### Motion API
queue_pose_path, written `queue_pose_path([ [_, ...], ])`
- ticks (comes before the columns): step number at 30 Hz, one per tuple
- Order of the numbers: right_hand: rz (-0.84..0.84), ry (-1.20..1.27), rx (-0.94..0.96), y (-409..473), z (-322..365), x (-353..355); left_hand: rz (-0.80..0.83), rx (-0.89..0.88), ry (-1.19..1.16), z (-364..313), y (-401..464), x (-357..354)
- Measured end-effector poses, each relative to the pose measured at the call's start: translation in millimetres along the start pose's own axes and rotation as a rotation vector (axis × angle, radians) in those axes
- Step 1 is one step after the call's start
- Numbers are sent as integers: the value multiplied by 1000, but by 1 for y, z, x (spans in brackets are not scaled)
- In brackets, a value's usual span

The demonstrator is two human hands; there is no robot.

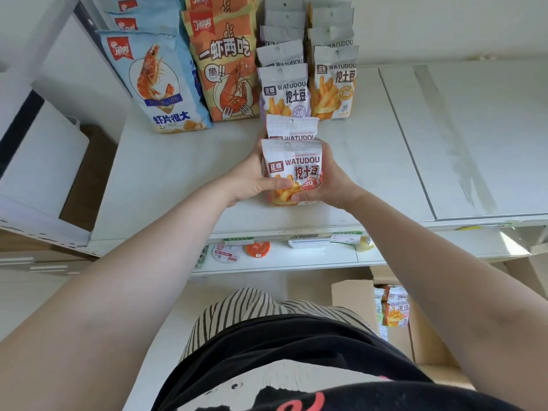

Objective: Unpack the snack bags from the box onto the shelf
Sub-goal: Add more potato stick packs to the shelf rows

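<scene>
**Two hands hold red fry bags on a white shelf**

A flat white shelf fills the middle of the frame. It looks smooth and hard, with a worn grey strip running down its right part. At the upper left stand rows of big puffy bags: three blue shrimp bags can be seen, one behind the other, and two orange shrimp bags next to them. Right of those are two rows of small shiny fry bags. The purple row shows about five tops, and the yellow row shows about four.

In the middle of the frame, two red fry bags stand one behind the other, just in front of the purple row. Their bottoms are near the shelf's front part. The left hand grips the left side of the bags, thumb across the front. The right hand grips the right side, thumb on the front too. Both hands are curled round the bags.

At the lower right, a brown cardboard box sits open on the floor. A few more small fry bags stick up inside it; I cannot count them well.

Under the shelf edge there is a lower shelf with one round orange lid.
</scene>
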State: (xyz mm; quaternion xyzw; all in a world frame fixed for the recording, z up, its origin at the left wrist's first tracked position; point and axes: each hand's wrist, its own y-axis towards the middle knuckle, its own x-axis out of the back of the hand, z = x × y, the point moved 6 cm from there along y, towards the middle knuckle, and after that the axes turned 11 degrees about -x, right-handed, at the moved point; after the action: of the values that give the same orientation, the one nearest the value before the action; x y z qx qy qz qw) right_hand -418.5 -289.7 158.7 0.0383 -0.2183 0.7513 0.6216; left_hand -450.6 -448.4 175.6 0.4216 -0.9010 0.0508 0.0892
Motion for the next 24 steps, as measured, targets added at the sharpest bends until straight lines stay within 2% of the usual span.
queue_pose_path([
  [3, -31, 57, -36, -3, -4, 2, 35, 8, 63, -1, 5, 0],
  [6, -47, 94, -67, -8, -9, 4, 0, -59, 253, -1, 17, 1],
  [8, -52, 104, -86, -14, -11, 8, 83, -80, 356, 0, 22, -7],
  [11, -48, 117, -105, -22, -10, 20, 209, -84, 281, -1, 27, -14],
  [14, -58, 154, -122, -33, -12, 38, 235, -55, 172, -5, 36, -24],
  [21, -140, 138, -172, -61, -31, 108, 178, -122, 339, -28, 85, -86],
  [24, -164, 77, -171, -67, -44, 143, 207, -101, 310, -39, 111, -114],
])
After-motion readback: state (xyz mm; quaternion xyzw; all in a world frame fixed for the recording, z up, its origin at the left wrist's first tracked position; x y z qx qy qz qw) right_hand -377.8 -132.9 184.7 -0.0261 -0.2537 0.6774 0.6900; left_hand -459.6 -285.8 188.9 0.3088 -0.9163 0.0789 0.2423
